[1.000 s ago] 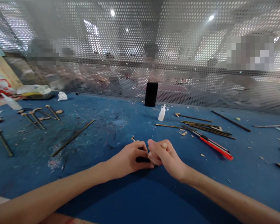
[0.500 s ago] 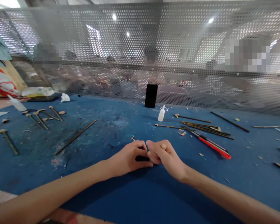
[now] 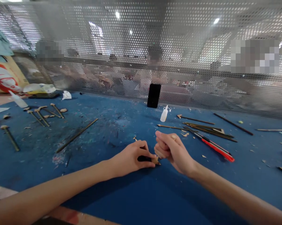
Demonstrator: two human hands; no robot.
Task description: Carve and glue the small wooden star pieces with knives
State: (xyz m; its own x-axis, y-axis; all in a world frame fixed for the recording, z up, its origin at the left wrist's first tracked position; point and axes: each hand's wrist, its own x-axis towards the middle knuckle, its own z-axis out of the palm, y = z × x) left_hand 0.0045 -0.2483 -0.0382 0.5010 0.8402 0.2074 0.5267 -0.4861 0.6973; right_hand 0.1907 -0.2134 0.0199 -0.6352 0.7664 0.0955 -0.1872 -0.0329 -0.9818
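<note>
Left hand [image 3: 131, 157] sits low on the blue worktable [image 3: 141, 193], fingers curled down and pinching a short dark stick [image 3: 144, 158] flat against the surface, a small tan arrowhead-shaped tip [image 3: 156, 161] poking out just past the fingertips. Right hand [image 3: 173, 151] hovers just beside it, lifted a touch, fingers folded loosely inward into a near fist; whether anything sits inside that curl, I can't tell. The two hands are close but not touching. Off to the right lies a red and black utility knife [image 3: 216, 147], next to a bundle of dark sticks [image 3: 208, 128]. Farther back stands a small white squeeze bottle [image 3: 164, 113], and behind it a black phone [image 3: 154, 95] against the perforated metal screen [image 3: 202, 62].
</note>
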